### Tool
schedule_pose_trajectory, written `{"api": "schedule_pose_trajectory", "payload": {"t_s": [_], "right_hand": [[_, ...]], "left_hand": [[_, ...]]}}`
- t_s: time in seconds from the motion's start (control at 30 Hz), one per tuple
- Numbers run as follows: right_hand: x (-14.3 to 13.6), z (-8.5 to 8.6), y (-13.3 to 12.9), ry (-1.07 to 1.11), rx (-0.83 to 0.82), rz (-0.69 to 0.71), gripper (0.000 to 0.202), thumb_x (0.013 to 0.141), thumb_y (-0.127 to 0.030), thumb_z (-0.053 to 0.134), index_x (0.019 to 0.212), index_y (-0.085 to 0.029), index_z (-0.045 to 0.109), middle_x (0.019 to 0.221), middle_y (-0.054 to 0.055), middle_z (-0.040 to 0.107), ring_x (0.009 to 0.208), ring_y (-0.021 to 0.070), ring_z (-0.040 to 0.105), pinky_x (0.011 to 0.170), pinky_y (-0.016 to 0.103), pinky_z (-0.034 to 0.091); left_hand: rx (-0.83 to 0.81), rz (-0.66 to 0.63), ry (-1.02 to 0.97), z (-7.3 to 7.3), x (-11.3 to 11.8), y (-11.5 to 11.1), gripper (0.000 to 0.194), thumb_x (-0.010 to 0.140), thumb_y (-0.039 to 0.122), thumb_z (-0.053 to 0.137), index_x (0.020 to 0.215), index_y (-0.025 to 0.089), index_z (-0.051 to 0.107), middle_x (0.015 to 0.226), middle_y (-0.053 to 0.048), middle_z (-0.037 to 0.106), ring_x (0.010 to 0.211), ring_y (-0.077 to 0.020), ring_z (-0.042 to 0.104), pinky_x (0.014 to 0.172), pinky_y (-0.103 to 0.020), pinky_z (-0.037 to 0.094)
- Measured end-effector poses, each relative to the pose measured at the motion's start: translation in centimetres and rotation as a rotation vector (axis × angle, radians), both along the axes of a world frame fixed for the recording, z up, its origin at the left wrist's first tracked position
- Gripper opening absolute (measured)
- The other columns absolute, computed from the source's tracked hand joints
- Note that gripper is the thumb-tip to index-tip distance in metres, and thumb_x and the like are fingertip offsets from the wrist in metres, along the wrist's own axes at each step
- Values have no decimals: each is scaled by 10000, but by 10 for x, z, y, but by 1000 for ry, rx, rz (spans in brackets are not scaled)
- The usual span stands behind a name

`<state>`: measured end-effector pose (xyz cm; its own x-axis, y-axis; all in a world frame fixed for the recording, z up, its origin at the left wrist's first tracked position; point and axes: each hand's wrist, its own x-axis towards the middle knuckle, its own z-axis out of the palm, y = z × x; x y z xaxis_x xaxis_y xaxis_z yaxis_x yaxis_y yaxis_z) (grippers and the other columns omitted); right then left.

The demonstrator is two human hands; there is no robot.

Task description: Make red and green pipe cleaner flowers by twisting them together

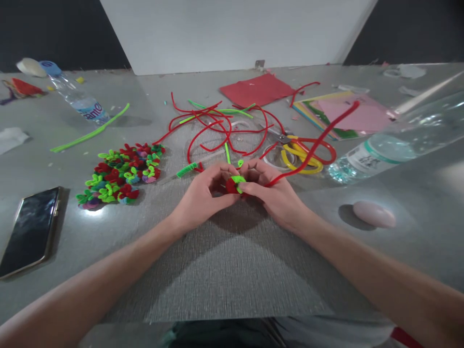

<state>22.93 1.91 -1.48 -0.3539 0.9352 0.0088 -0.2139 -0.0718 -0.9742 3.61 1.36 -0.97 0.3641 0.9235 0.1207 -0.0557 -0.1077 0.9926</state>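
Note:
Between my two hands, just above the table, is a small red and green pipe-cleaner piece (pixel 237 182). My left hand (pixel 208 191) pinches its left side with thumb and fingers. On the other side, my right hand (pixel 266 188) presses it with the thumb while the fingers curl behind. A long red pipe cleaner (pixel 313 147) sticks out from my right hand up to the right. Behind the hands lie loose red pipe cleaners (pixel 228 126) and a green coil (pixel 187 169). Finished-looking red and green pipe-cleaner pieces (pixel 116 176) sit clustered at left.
Scissors (pixel 304 154) with yellow and red-orange handles lie behind my right hand. A large clear bottle (pixel 384 154) is on its side at right, near a pink oval object (pixel 374 214). At left are a phone (pixel 31 229) and a water bottle (pixel 81 99). Coloured sheets (pixel 355 113) lie farther back.

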Motion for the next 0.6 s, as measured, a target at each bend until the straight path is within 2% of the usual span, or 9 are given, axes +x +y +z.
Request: {"api": "schedule_pose_trajectory", "payload": {"t_s": [0.1,0.23,0.33,0.4,0.5,0.6], "right_hand": [[0,1,0,-11,-17,18,224,825,-199,777,960,-236,603,873,-33,666,743,112,576,637,241,465],[1,3,0,21,-94,61,242,819,-178,757,965,-246,576,904,-35,667,735,106,587,634,236,490],[1,4,0,52,-125,73,226,830,-179,753,966,-246,585,906,-36,660,738,104,602,641,231,512],[1,4,0,76,-140,68,224,838,-184,764,965,-248,592,892,-42,650,734,101,604,642,224,522],[2,5,-1,120,-178,59,236,840,-189,792,959,-250,598,882,-45,651,740,99,607,661,217,542],[3,8,-1,146,-224,79,213,854,-216,804,922,-240,604,863,-34,665,747,100,607,672,208,546]], "left_hand": [[-45,16,-26,-1,-1,1,297,795,94,782,1051,196,673,927,9,715,860,-124,667,820,-247,529],[-123,-63,-140,-7,-3,4,273,813,111,797,1046,202,686,918,8,736,809,-117,694,791,-237,545],[-78,-96,-143,-10,-6,6,271,855,137,796,1099,210,704,962,-4,755,830,-122,712,787,-232,557],[59,-84,-37,-8,-8,7,268,877,135,777,1131,206,725,1026,-27,765,896,-140,719,819,-244,569],[420,-26,238,-4,-14,7,219,905,109,747,1105,197,747,1066,-44,749,935,-153,706,859,-268,570],[744,33,470,0,-18,6,107,974,148,729,1071,195,728,1050,-42,722,945,-156,692,872,-277,555]]}}
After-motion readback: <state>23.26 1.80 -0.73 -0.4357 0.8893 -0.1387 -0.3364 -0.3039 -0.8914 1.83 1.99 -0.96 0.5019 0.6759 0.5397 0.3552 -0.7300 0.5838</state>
